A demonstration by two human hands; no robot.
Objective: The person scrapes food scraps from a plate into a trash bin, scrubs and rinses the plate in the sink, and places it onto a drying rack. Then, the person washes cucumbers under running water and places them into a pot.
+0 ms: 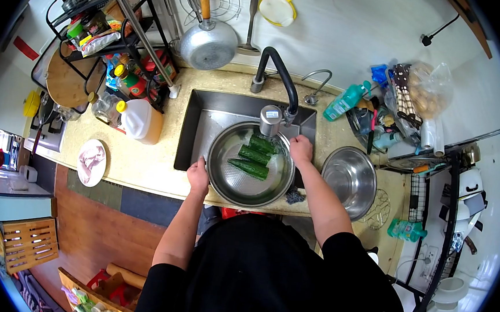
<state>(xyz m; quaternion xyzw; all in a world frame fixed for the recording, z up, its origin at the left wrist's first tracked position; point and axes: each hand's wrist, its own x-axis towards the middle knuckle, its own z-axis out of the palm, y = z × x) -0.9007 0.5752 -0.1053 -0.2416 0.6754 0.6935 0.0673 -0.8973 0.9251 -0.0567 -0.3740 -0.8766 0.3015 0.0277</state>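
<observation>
A wide stainless steel basin (225, 183) is tilted over the front of the sink (198, 109). Inside lie several dark green cucumber pieces (254, 155), apparently wet. My left hand (198, 175) grips the basin's left rim, thumb up along the edge. On the opposite side my right hand (301, 150) is closed round the rim at the upper right. Above the basin hangs the black faucet (287, 77) with a cylindrical metal head (270, 120), which overlaps the far rim in this view.
Right of the sink stands an empty steel bowl (349, 183), with a wire rack (378, 208) beside it. A jug with a yellow cap (141, 122) and a plate of pale meat (92, 162) are on the left counter. A green bottle (345, 102) stands behind.
</observation>
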